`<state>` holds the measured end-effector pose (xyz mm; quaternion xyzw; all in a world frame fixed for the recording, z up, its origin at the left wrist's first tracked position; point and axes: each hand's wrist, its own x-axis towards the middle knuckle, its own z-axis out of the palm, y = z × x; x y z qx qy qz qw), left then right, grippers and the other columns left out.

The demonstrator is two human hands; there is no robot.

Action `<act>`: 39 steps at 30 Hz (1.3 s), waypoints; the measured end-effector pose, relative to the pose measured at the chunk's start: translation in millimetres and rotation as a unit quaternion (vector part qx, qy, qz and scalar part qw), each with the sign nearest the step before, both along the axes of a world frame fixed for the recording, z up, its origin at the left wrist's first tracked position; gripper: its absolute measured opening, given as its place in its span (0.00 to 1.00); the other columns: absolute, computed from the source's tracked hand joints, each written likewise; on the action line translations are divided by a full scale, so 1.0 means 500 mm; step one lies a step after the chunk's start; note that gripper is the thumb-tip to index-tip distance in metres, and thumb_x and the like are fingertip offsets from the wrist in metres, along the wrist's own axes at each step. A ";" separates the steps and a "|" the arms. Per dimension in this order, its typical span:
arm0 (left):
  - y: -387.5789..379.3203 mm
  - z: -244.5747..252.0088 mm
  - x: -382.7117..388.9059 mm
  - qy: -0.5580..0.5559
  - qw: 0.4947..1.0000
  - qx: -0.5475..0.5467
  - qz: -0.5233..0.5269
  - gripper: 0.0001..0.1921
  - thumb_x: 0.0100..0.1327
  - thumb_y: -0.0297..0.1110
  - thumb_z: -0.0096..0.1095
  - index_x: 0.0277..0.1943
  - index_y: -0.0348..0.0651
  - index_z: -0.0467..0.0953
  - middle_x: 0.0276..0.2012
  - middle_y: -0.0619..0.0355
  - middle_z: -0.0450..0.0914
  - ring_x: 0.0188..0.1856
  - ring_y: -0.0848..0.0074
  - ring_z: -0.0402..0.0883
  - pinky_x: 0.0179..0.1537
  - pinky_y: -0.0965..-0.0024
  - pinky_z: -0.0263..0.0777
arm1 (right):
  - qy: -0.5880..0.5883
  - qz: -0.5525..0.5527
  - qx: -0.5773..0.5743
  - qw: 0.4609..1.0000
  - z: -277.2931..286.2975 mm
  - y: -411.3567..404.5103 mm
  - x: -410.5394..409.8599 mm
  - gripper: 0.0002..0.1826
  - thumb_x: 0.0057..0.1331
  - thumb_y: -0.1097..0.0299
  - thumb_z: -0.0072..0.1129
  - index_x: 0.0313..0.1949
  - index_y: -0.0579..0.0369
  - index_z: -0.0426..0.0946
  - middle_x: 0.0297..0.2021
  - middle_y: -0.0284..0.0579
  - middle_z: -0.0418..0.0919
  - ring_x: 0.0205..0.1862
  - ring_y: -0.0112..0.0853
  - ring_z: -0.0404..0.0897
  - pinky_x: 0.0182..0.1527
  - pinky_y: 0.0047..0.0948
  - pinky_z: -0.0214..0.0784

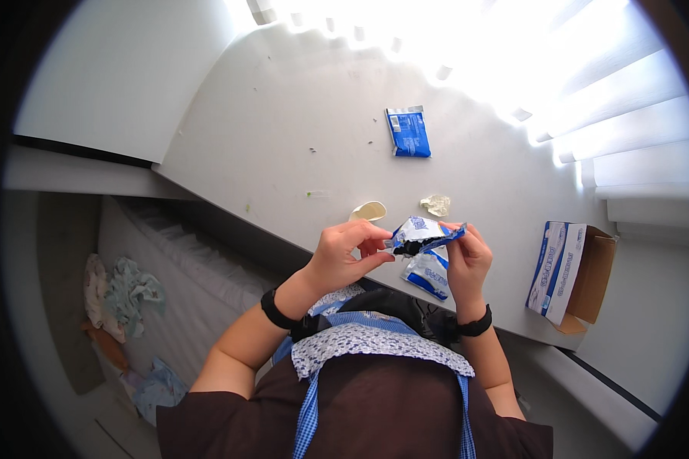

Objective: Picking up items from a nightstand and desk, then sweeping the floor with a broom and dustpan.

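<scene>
Between my two hands is a torn blue-and-white foil packet (420,229), its ragged mouth gaping dark towards me. My left hand (350,246) pinches its left edge with thumb and fingers. The right edge is gripped by my right hand (468,252). Just below it, near the table's front edge, lies another blue-and-white packet (428,275), partly covered by the held one. A cream paper cup (368,211) rests on its side beyond my left hand. Past my right hand is a crumpled cream-coloured wad (435,205).
Farther back on the pale table (252,137) lies a blue packet (409,133) bearing writing. An open cardboard box (557,272) stands at the right. White curtains (631,120) border the far right. Small scraps dot the tabletop. Clothes (132,292) lie on a bed at lower left.
</scene>
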<state>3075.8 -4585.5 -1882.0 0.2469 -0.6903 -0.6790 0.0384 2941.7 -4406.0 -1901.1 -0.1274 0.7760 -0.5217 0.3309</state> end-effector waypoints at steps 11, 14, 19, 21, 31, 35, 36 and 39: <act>-0.015 0.064 -0.022 0.072 0.996 -0.053 -0.021 0.10 0.45 0.13 0.66 0.31 0.35 0.77 0.27 0.54 0.79 0.25 0.76 0.79 0.26 0.79 0.72 | 0.044 0.050 0.002 0.998 0.090 -0.011 0.026 0.17 0.52 0.89 0.53 0.40 0.61 0.80 0.35 0.47 0.80 0.34 0.30 0.79 0.37 0.21 0.70; -0.020 0.070 -0.029 0.077 0.995 -0.055 -0.022 0.10 0.45 0.14 0.66 0.31 0.35 0.78 0.27 0.54 0.79 0.25 0.75 0.79 0.26 0.79 0.71 | 0.026 0.015 -0.032 0.999 0.093 -0.011 0.021 0.16 0.53 0.89 0.52 0.40 0.63 0.79 0.36 0.47 0.80 0.34 0.28 0.78 0.37 0.20 0.68; -0.031 0.086 -0.031 0.083 0.994 -0.059 -0.033 0.10 0.45 0.15 0.68 0.31 0.36 0.78 0.27 0.54 0.79 0.25 0.75 0.79 0.25 0.77 0.72 | -0.007 -0.006 -0.035 0.999 0.104 -0.005 0.029 0.18 0.52 0.91 0.49 0.40 0.64 0.79 0.36 0.46 0.79 0.34 0.26 0.76 0.34 0.17 0.65; -0.032 0.088 -0.030 0.085 0.994 -0.060 -0.035 0.10 0.45 0.15 0.68 0.31 0.36 0.78 0.27 0.54 0.79 0.25 0.74 0.79 0.25 0.77 0.72 | 0.007 0.003 -0.039 0.999 0.109 -0.003 0.027 0.20 0.50 0.92 0.47 0.40 0.64 0.79 0.36 0.47 0.79 0.34 0.27 0.77 0.35 0.18 0.66; -0.041 0.101 -0.037 0.097 0.993 -0.064 -0.035 0.10 0.45 0.15 0.68 0.31 0.36 0.78 0.27 0.53 0.80 0.26 0.73 0.81 0.26 0.77 0.74 | -0.001 -0.001 -0.041 0.999 0.122 -0.006 0.020 0.20 0.49 0.91 0.46 0.40 0.64 0.80 0.36 0.48 0.79 0.36 0.29 0.77 0.40 0.21 0.67; -0.042 0.099 -0.029 0.087 0.992 -0.081 -0.033 0.09 0.46 0.15 0.68 0.31 0.36 0.78 0.27 0.54 0.80 0.26 0.75 0.80 0.25 0.78 0.74 | -0.006 -0.003 -0.028 1.000 0.120 -0.003 0.025 0.16 0.52 0.89 0.49 0.39 0.65 0.79 0.36 0.48 0.79 0.36 0.28 0.77 0.40 0.21 0.67; -0.043 0.094 -0.024 0.083 0.994 -0.069 -0.020 0.09 0.47 0.14 0.68 0.31 0.35 0.77 0.26 0.54 0.79 0.26 0.76 0.80 0.26 0.78 0.73 | -0.010 -0.004 -0.018 1.000 0.120 -0.004 0.025 0.14 0.55 0.88 0.50 0.39 0.66 0.79 0.36 0.47 0.79 0.36 0.27 0.77 0.40 0.20 0.67; -0.051 0.050 0.009 0.023 0.999 -0.022 0.040 0.08 0.50 0.15 0.67 0.32 0.34 0.77 0.26 0.56 0.79 0.26 0.80 0.79 0.27 0.79 0.72 | -0.045 -0.071 0.000 0.996 0.097 0.020 0.026 0.08 0.61 0.84 0.52 0.38 0.68 0.78 0.37 0.45 0.78 0.37 0.24 0.76 0.41 0.19 0.67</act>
